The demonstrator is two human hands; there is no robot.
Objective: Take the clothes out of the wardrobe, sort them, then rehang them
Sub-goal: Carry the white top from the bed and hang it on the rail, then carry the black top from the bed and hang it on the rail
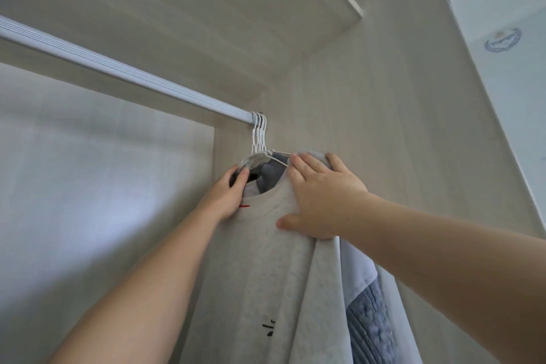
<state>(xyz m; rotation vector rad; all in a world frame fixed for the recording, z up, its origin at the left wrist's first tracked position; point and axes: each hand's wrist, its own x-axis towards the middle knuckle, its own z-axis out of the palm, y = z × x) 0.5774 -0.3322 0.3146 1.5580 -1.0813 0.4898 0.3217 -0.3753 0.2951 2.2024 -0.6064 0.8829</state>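
Note:
A light grey sweatshirt (260,269) with a small red mark and black print hangs on a white wire hanger (260,139) at the right end of the wardrobe rail (124,74). My left hand (226,196) grips its left shoulder near the collar. My right hand (322,198) lies spread over its right shoulder, with the fingers curled over the top edge. Behind it hang other garments on more white hangers, among them a blue-grey knit (372,325) and a pale blue piece (359,266). Most of those garments are hidden by the sweatshirt.
The wardrobe's side panel (384,127) stands right behind the clothes, and a shelf (236,9) runs just above the rail. The back wall (88,186) of the wardrobe shows at the left. A white room wall (508,97) lies to the far right.

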